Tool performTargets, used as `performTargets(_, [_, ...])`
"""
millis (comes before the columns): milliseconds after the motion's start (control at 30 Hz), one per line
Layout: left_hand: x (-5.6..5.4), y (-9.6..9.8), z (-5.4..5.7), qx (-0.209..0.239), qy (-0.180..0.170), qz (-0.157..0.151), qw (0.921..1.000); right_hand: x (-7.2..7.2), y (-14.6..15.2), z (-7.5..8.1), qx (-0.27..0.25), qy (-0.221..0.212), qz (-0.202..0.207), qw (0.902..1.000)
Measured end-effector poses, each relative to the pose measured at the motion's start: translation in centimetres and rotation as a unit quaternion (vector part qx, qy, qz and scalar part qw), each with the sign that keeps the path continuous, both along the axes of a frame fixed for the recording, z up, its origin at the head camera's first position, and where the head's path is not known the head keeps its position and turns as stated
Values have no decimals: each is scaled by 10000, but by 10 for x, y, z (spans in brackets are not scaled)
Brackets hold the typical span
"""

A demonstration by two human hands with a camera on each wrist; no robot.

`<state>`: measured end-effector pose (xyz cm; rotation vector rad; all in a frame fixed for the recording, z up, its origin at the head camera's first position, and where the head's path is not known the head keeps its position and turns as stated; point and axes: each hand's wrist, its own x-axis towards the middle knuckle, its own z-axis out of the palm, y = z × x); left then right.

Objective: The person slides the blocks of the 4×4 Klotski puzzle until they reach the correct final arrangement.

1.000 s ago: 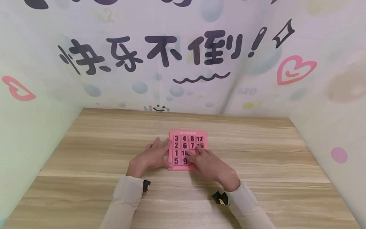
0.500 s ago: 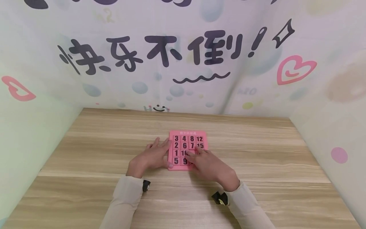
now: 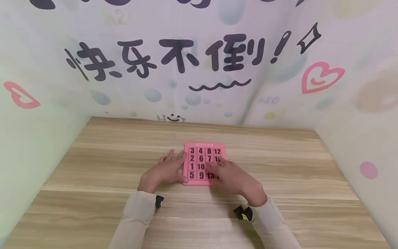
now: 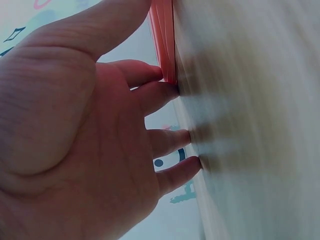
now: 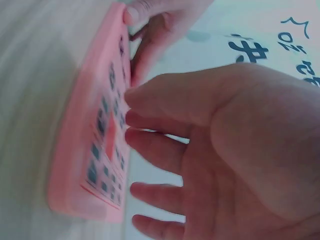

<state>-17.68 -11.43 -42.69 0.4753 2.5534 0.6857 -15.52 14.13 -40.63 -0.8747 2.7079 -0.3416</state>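
Note:
A pink sliding number puzzle (image 3: 204, 145) lies flat on the table, its square tiles printed with black numbers. Along its left side, my left hand (image 3: 166, 171) touches the edge with thumb and forefinger; in the left wrist view the other fingertips (image 4: 192, 162) rest on the tabletop. My right hand (image 3: 231, 176) hovers over the lower right tiles, fingers fairly straight and covering several of them. From the right wrist, its thumb and first fingers (image 5: 157, 145) are close to the tile face; whether they touch cannot be told. A bare pink gap (image 5: 111, 142) shows among the tiles.
The wood-grain table (image 3: 118, 148) surrounds the puzzle. A printed cloth backdrop (image 3: 174, 100) with dark lettering and hearts stands behind, and pale walls flank both sides. Dark wrist-camera pieces (image 3: 242, 212) sit by the sleeve cuffs.
My right hand has shifted slightly to the right, baring the 10 and 13 tiles and covering part of the 15. My left hand has stayed at the puzzle's left edge.

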Motion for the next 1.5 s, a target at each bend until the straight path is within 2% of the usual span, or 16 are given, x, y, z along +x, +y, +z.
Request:
performTargets(200, [-1,1,1,-12,-3,32,10000,-1,12,10,122,-256,-252,9993])
performTargets(567, [-1,1,2,33,-72,79,9999,1,15,19,718,-299,-28,9970])
performTargets(967, [-2,-1,5,64,-105,82,9999,0,13,17,658,-104,45,9978])
performTargets(1233, [-2,-1,3,111,-136,131,9998,2,10,18,511,-477,-296,9971])
performTargets(1500, [0,-1,2,137,-140,121,9997,4,8,15,431,-629,-493,9959])
